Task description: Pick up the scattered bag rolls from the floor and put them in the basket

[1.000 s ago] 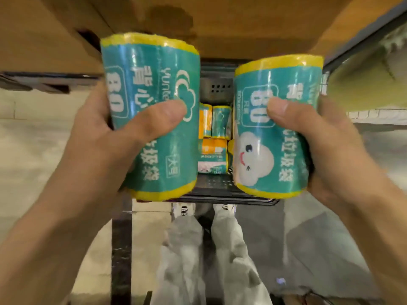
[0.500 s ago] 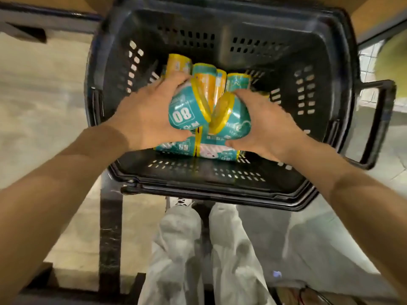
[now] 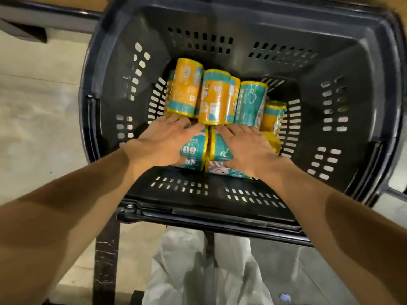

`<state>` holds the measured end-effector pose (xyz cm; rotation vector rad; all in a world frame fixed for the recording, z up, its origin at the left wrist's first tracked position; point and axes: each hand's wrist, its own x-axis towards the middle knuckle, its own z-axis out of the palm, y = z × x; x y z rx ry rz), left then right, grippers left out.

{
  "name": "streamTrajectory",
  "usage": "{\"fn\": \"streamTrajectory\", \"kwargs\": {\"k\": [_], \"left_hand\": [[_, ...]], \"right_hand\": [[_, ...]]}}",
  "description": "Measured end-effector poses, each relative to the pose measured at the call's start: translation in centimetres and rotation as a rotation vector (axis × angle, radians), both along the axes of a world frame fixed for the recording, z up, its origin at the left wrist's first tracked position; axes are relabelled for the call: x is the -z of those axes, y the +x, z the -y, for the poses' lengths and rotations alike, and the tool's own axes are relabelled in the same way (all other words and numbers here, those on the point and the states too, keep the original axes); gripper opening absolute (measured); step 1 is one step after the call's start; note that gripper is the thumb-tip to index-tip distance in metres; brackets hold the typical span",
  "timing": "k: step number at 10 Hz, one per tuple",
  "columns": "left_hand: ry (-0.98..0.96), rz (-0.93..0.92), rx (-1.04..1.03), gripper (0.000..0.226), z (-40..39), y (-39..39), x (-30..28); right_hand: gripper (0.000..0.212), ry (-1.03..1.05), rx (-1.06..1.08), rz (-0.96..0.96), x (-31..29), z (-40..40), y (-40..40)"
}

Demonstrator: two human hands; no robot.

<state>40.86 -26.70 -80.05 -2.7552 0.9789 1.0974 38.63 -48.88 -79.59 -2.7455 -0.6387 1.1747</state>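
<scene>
Both rolls (image 3: 195,148) now lie low in the basket (image 3: 352,62), walls clear.

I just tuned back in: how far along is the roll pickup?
Done: several orange and teal rolls already stand at the back of the black basket. In hand: the left hand and right hand lie on two teal rolls lying end to end on the pile, fingers fairly straight. Left: I cannot tell, since the bit of floor in view shows no rolls.

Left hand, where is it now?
Head view: left hand lies on a teal roll inside the basket, beside the right hand.
</scene>
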Motion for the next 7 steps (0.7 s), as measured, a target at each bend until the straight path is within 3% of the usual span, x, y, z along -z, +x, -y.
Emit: {"fn": "streamTrajectory", "kwargs": {"k": [5,7], "left_hand": [[-0.105,0.265,0.119,0.102,-0.5,0.0,3.5],[-0.026,0.285,-0.004,0.095,0.7,-1.3,1.8]], "right_hand": [[0.099,-0.058,0.035,0.138,3.0,-0.7,-0.1],[0.093,-0.036,0.098,0.157,2.1,-1.4,-0.6]]}}
